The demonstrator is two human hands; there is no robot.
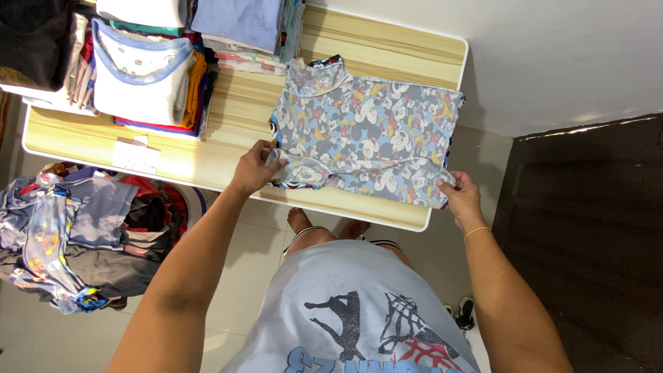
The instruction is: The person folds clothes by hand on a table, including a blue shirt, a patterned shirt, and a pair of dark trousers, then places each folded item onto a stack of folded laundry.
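Observation:
A small grey-blue shirt (366,131) printed with cartoon mice lies flat on the wooden table (387,41), its neck toward the left. My left hand (254,168) pinches the shirt's near-left edge by a sleeve. My right hand (461,199) grips the shirt's near-right corner at the hem, right at the table's front edge. Both arms reach forward from my body, and part of the shirt's near edge is folded over.
Stacks of folded clothes (148,72) fill the table's left half, and a folded blue piece (238,21) sits at the back. A white paper slip (136,156) lies near the front edge. A basket of unfolded clothes (76,228) stands on the floor at left. A dark mat (594,228) lies right.

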